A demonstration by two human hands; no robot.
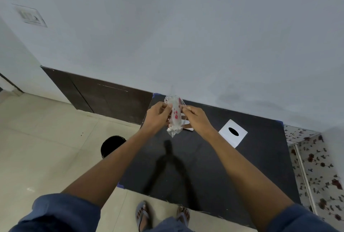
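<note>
A small clear plastic bag (175, 118) with red heart prints hangs upright above the far edge of a black table (214, 166). My left hand (158, 115) pinches its left upper edge. My right hand (195, 118) pinches its right upper edge. Both arms stretch forward over the table. The bag's bottom end is crumpled and hangs free. A flat pale item (188, 128) lies on the table just behind and below the bag, mostly hidden.
A white tissue box (233, 133) with a black oval slot lies on the table to the right. A black bin (111, 146) stands on the tiled floor left of the table. A flowered cloth (316, 157) covers a surface at right. The wall is close behind.
</note>
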